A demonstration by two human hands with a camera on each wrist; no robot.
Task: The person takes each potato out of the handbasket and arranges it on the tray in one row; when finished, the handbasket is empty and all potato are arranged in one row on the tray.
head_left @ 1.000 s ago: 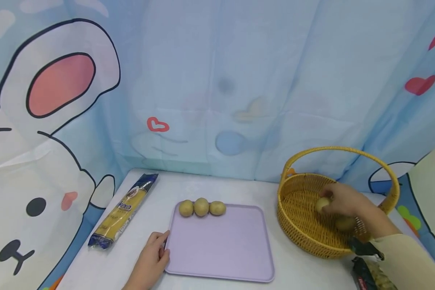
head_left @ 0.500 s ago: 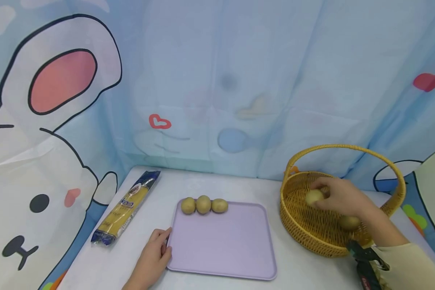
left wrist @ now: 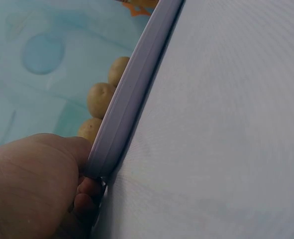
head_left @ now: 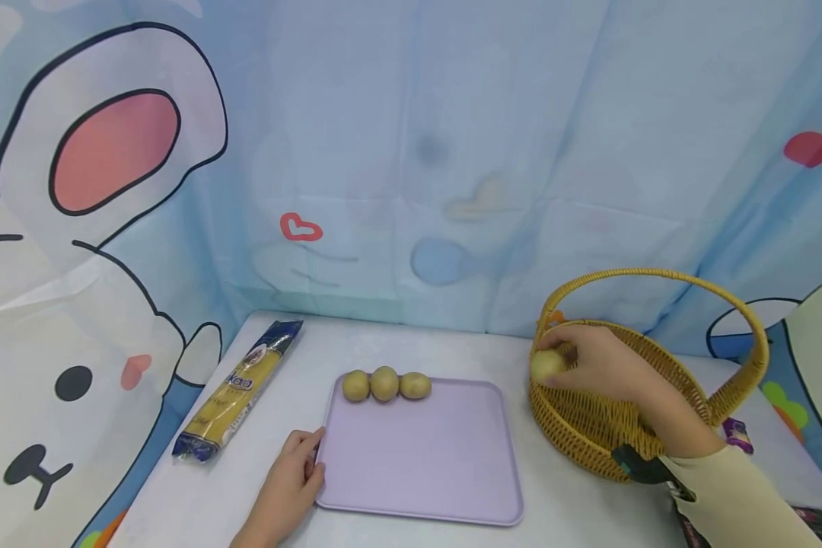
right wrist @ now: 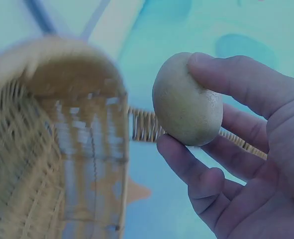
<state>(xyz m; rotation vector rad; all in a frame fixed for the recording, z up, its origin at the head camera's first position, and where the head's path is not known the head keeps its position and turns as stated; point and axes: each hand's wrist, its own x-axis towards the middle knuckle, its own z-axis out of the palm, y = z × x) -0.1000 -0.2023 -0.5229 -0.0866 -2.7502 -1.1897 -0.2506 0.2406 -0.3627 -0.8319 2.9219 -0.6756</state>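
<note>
My right hand [head_left: 603,364] holds a potato [head_left: 548,366] above the left rim of the yellow wicker basket [head_left: 567,432]. In the right wrist view, thumb and fingers grip that potato [right wrist: 184,102] from opposite sides. My left hand [head_left: 284,487] pinches the left edge of a lilac tray [head_left: 425,457]. The left wrist view has the thumb over the tray's rim [left wrist: 122,107], with other fingers underneath. Three potatoes [head_left: 384,384] sit in a row at the tray's back left corner. My right forearm covers part of the basket's inside.
A yellow and blue spaghetti packet [head_left: 240,392] lies left of the tray. Dark packaging [head_left: 647,466] sits partly under the right sleeve, and a small purple packet [head_left: 737,434] lies right of the basket. The arched basket handle [head_left: 651,272] rises near the patterned curtain [head_left: 479,152].
My right hand has lifted the potato from inside the basket and carried it left to the rim. The left hand stays on the tray edge. The purple packet has come into sight.
</note>
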